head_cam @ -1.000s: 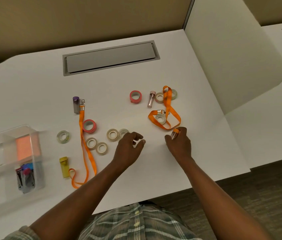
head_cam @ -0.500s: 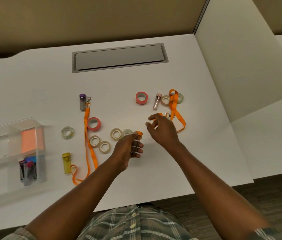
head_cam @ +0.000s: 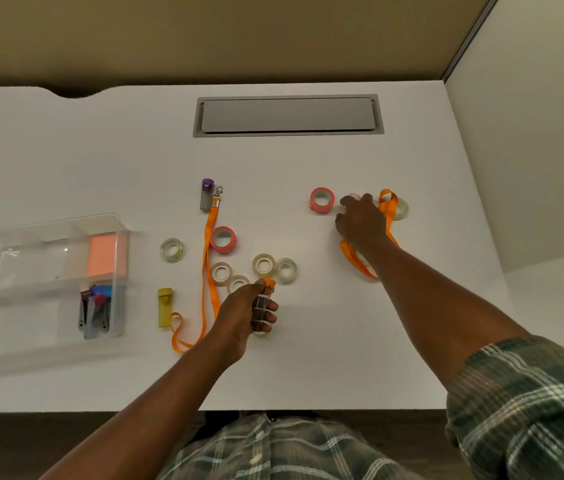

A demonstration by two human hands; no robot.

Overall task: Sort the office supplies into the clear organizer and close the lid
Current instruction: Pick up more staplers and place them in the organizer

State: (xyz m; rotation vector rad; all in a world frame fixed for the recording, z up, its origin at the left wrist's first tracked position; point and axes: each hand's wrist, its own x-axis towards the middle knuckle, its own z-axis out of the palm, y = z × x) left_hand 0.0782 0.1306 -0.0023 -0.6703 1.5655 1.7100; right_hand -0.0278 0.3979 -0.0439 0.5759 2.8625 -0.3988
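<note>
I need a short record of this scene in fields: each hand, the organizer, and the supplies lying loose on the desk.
left hand: holds an orange-capped tube
right hand: above the right lanyard, fingers at a pink tube; grip unclear
organizer: at the left; holds orange notes and clips
loose tape: pink rolls, clear rolls
loose tubes: purple tube, yellow tube
left lanyard: runs from the purple tube toward the yellow tube

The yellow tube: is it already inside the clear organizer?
No, the yellow tube lies on the white desk, outside the clear organizer.
</note>
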